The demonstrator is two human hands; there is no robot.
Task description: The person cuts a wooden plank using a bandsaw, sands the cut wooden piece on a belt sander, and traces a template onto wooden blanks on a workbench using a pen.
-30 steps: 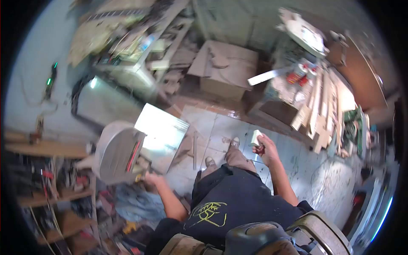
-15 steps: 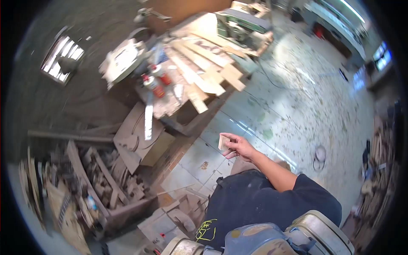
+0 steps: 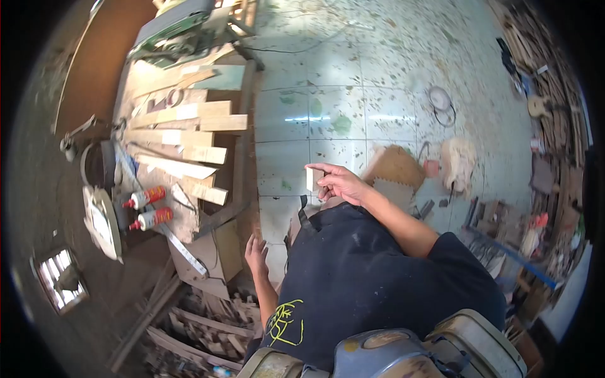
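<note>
My right hand (image 3: 340, 183) is closed around a small flat wooden block (image 3: 312, 179), held out in front of my body between thumb and fingers. The block's pale edge faces left. My left hand (image 3: 256, 254) hangs low beside the workbench, fingers stretched out and nothing seen in them. Nearest to it is the front edge of the workbench (image 3: 228, 217). On that bench lie several light wooden strips (image 3: 179, 140) and two glue bottles (image 3: 151, 218) with red caps, next to a metal ruler (image 3: 186, 257).
A green machine (image 3: 170, 28) stands at the bench's far end. Wood scraps (image 3: 217, 327) fill a bin at lower left. The tiled floor (image 3: 340, 101) is littered with chips and crossed by a cable. Stacked timber (image 3: 561, 94) lines the right side.
My view has turned to the right, so the bench now sits at the left. My left hand has come into view. The block stays in my right hand.
</note>
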